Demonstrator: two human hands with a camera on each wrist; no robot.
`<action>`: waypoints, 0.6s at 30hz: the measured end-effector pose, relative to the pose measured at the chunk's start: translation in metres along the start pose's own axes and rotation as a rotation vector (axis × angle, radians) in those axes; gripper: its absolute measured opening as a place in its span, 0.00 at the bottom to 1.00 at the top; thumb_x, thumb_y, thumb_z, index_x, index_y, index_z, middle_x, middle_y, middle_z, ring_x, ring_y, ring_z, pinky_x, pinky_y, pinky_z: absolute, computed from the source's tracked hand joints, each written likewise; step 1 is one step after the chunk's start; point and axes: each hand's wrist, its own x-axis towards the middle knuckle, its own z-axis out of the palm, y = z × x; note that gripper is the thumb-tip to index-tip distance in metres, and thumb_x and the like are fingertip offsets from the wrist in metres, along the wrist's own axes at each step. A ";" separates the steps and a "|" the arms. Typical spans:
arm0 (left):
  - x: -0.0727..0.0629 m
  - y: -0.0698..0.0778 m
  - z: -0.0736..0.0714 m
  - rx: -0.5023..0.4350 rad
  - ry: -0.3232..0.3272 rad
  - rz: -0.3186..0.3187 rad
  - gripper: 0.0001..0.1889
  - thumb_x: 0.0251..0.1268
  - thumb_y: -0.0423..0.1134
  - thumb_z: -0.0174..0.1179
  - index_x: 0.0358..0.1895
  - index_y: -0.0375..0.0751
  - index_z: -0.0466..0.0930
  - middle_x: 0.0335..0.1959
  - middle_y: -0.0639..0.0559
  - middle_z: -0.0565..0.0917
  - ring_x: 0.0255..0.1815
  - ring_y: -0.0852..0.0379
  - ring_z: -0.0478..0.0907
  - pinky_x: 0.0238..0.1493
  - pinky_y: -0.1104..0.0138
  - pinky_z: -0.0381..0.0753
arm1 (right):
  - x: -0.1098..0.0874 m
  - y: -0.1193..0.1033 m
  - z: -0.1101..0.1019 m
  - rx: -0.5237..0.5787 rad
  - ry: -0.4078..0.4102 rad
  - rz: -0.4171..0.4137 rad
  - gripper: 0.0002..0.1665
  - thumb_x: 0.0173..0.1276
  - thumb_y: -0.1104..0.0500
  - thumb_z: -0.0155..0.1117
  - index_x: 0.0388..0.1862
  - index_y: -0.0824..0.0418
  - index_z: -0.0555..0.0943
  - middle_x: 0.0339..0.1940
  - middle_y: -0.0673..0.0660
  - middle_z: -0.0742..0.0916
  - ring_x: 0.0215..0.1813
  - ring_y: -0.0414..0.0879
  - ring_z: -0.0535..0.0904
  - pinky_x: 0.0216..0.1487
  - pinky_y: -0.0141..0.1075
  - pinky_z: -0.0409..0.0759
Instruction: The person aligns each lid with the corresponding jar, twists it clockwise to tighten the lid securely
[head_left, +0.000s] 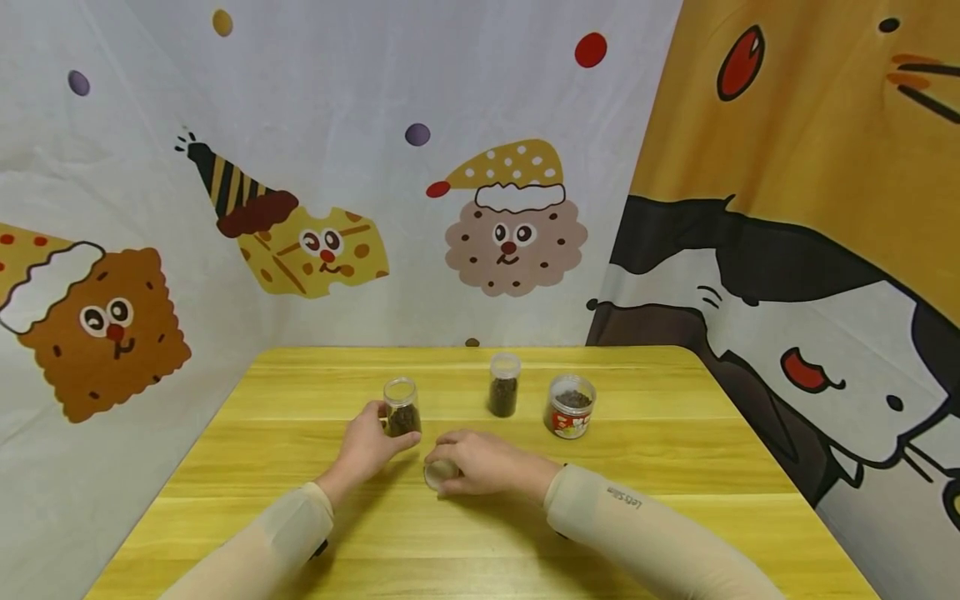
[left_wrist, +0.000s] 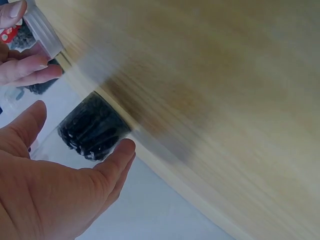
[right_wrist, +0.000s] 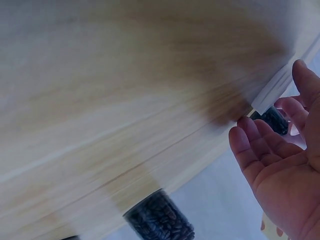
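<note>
A clear jar (head_left: 402, 412) of dark seeds, with no lid on it, stands upright at the left of the group. My left hand (head_left: 372, 437) spreads around its lower part, thumb in front and fingers at the far left side. In the left wrist view the thumb is apart from the jar (left_wrist: 94, 125), while the fingertips (left_wrist: 125, 149) are right at its base. Low over the table to the right, my right hand (head_left: 480, 462) holds a round pale lid (head_left: 438, 475) by its rim between thumb and fingers. In the right wrist view the hand partly hides this lid (right_wrist: 275, 92).
A taller lidded jar (head_left: 503, 387) of dark seeds stands behind the hands. Right of it is a wider clear tub (head_left: 570, 408) with a red label and dark contents. The wooden table (head_left: 645, 533) meets a printed cloth (head_left: 337, 125) at the back.
</note>
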 end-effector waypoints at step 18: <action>0.000 0.003 -0.001 0.014 -0.013 -0.012 0.42 0.68 0.49 0.75 0.74 0.27 0.65 0.71 0.25 0.76 0.68 0.27 0.79 0.62 0.40 0.85 | 0.001 -0.006 -0.003 -0.006 -0.020 0.005 0.30 0.72 0.41 0.75 0.70 0.45 0.83 0.67 0.48 0.88 0.66 0.44 0.83 0.67 0.34 0.83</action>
